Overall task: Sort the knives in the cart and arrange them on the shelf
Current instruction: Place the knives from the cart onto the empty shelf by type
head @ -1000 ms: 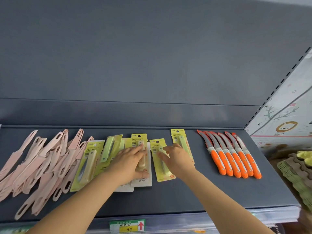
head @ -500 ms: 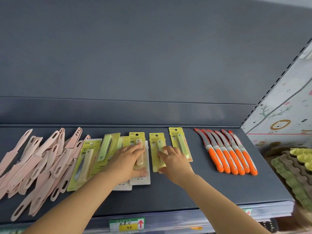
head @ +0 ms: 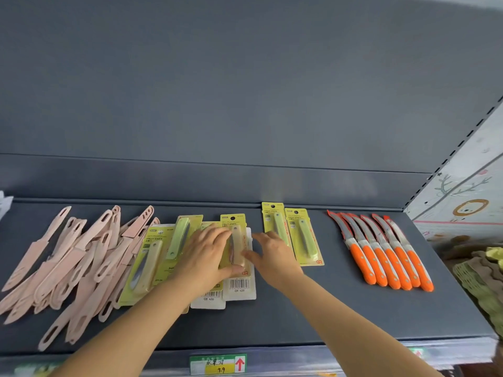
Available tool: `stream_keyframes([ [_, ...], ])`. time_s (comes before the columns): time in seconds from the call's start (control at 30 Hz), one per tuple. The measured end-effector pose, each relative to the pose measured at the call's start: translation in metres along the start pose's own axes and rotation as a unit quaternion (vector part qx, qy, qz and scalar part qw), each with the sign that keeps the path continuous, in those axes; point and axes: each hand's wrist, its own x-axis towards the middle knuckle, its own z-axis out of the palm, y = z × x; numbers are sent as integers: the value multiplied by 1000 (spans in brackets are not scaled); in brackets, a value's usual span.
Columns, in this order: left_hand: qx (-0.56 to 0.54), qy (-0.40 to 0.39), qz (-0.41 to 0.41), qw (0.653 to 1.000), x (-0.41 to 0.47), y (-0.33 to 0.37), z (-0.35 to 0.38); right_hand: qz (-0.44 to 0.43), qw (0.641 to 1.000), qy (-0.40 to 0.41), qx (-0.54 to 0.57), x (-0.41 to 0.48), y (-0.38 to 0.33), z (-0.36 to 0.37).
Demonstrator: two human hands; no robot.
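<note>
The yellow pack with the beige knife (head: pixel 238 242) lay on the shelf (head: pixel 326 308) between your two hands, its long axis running from front to back. Your left hand (head: pixel 206 257) rested over its left side, fingers rather straight and close together. Your right hand (head: pixel 275 257) was just beside its right edge, fingers spread and holding nothing. I judge the right hand was better placed to slide it toward the two green-knife packs (head: pixel 306 240). Only a narrow strip of flat dark shelf separated them.
</note>
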Motion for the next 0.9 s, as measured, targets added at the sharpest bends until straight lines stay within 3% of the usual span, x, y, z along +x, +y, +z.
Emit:
stream_keyframes([
  [0.13, 36, -114, 0, 993, -2, -5, 0, 61, 996, -36, 49, 5, -13, 10],
  [0.33, 56, -142, 10, 988, -5, -10, 2, 137, 977, -44, 158, 9, -14, 7],
  [0.8, 45, -94, 3, 995, -9, -2, 7, 171, 971, -37, 160, -8, -2, -4],
  [0.9, 9, -50, -15, 999, -12, -3, 2, 169, 970, -43, 169, -6, -2, -4],
])
